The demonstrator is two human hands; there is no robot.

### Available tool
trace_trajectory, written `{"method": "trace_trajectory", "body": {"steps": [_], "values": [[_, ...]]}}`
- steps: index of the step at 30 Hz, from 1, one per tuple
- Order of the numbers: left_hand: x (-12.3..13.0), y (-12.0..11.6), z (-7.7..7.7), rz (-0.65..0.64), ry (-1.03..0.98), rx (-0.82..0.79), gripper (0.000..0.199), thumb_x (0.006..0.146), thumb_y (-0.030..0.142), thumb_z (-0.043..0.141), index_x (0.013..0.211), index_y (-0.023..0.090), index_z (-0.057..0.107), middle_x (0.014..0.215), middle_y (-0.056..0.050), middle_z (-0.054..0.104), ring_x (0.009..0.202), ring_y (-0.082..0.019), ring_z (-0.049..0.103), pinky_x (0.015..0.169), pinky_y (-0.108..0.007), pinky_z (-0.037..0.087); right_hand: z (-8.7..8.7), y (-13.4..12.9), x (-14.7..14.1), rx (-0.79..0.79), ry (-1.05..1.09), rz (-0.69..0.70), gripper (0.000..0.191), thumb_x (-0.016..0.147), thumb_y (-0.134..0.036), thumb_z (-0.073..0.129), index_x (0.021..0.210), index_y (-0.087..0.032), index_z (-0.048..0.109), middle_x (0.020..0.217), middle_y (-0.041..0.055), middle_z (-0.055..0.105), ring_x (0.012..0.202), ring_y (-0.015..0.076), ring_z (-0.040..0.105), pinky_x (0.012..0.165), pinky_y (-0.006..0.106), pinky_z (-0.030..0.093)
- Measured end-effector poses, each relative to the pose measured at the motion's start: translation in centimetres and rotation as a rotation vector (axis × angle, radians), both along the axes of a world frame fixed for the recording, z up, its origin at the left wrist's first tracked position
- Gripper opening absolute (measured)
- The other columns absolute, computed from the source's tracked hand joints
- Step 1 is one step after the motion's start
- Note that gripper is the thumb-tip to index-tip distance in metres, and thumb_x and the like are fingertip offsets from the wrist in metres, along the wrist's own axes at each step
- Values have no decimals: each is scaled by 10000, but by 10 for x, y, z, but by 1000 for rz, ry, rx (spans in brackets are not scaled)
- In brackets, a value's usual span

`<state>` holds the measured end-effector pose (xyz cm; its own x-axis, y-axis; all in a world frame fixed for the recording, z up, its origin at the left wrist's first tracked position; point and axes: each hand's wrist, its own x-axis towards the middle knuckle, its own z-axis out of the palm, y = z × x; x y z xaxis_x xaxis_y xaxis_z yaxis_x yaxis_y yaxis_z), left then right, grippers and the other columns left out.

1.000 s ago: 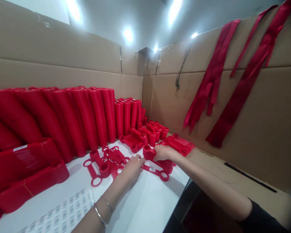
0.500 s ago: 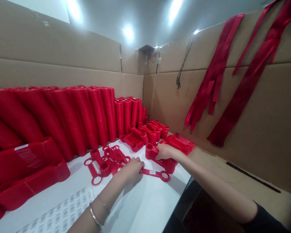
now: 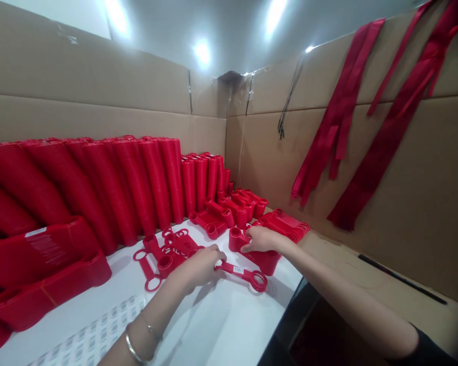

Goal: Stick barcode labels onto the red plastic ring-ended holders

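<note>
Two hands in play: left hand [image 3: 208, 262] and right hand [image 3: 262, 238], both over the white table [image 3: 232, 315].
Left grip: fingers closed on one end of a red strip [image 3: 248, 275], so yeah, it's got that one.
Strip: sticks out to the right of the left hand, on the near side of the red stack [image 3: 265, 262], tag [image 3: 238, 270] facing up. Can't tell if it touches the table.
Right grip: draped over the stack, thumb and fingers by its left end; honestly can't tell if it's gripping or just resting.
Messy bit: loose pieces [image 3: 175, 249], all red, jumbled just beyond the left forearm.
Tall stuff: ribbed red columns [image 3: 137, 183] lined up along the cardboard [image 3: 99, 76].
Sticker sheet [image 3: 87, 330]: flat, left of that same forearm.
Hanging on the right: red ribbons [image 3: 354, 127].
Left wrist: silver bangle [image 3: 132, 348].
</note>
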<state>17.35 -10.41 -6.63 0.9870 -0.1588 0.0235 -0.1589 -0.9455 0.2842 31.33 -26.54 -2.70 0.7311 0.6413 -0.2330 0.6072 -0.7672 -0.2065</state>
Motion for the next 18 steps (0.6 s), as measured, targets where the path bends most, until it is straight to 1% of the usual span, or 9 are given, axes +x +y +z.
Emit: {"method": "trace_trajectory", "body": {"steps": [3, 5, 6, 7, 9, 11, 13, 16, 18], "values": [[-1, 9, 27, -37, -41, -28, 233, 743, 210, 486, 941, 207, 608, 885, -33, 555, 792, -163, 544, 694, -233, 417, 19, -20, -5, 121, -25, 38, 414, 733, -490, 537, 972, -155, 582, 939, 79, 617, 770, 194, 576, 573, 240, 396], [9, 12, 47, -71, -79, -49, 233, 759, 209, 470, 953, 208, 600, 893, -23, 550, 782, -147, 531, 698, -222, 407, 36, -37, -12, 231, -46, 45, 411, 840, -467, 387, 1091, -181, 541, 1048, 78, 597, 859, 186, 569, 668, 244, 418], [17, 12, 55, -90, -104, -61, 249, 775, 220, 459, 986, 210, 590, 920, -21, 546, 806, -144, 525, 728, -223, 400, 43, -46, -17, 387, -32, 59, 420, 850, -460, 378, 1132, -186, 526, 1096, 83, 583, 903, 190, 562, 714, 248, 423], [27, 11, 62, -112, -122, -71, 271, 781, 235, 461, 1024, 213, 579, 936, -20, 543, 815, -143, 521, 737, -224, 396, 48, -54, -21, 487, 13, 85, 437, 845, -464, 393, 1174, -199, 504, 1156, 80, 557, 958, 194, 549, 762, 251, 422], [50, 6, 70, -159, -144, -89, 291, 779, 246, 471, 1045, 194, 577, 930, -24, 543, 810, -142, 517, 743, -223, 394, 51, -65, -28, 527, 76, 108, 506, 784, -485, 491, 1216, -220, 485, 1210, 74, 529, 1013, 214, 531, 809, 267, 420], [71, 0, 68, -205, -150, -102, 292, 757, 233, 499, 1028, 177, 592, 913, -29, 547, 800, -147, 513, 752, -233, 395, 41, -72, -30, 492, 40, 99, 578, 700, -462, 600, 1217, -227, 493, 1210, 70, 533, 1037, 234, 518, 841, 290, 411], [87, -6, 60, -243, -146, -115, 278, 741, 212, 519, 1001, 173, 608, 913, -36, 553, 814, -157, 513, 775, -247, 395, 23, -74, -29, 469, -9, 70, 542, 696, -379, 611, 1196, -196, 514, 1179, 89, 552, 1026, 239, 524, 850, 309, 409], [96, -7, 43, -270, -121, -143, 272, 738, 193, 526, 993, 179, 619, 930, -51, 566, 851, -175, 519, 805, -264, 398, -7, -74, -26, 487, -62, 42, 442, 726, -303, 567, 1146, -167, 548, 1126, 105, 578, 1006, 245, 534, 854, 343, 406], [98, -4, 34, -268, -92, -170, 299, 740, 186, 527, 1027, 179, 612, 954, -64, 571, 872, -185, 526, 810, -273, 406, -21, -74, -26, 548, -43, 17, 458, 725, -299, 571, 1162, -163, 536, 1129, 105, 577, 1013, 242, 532, 870, 351, 403]]}}
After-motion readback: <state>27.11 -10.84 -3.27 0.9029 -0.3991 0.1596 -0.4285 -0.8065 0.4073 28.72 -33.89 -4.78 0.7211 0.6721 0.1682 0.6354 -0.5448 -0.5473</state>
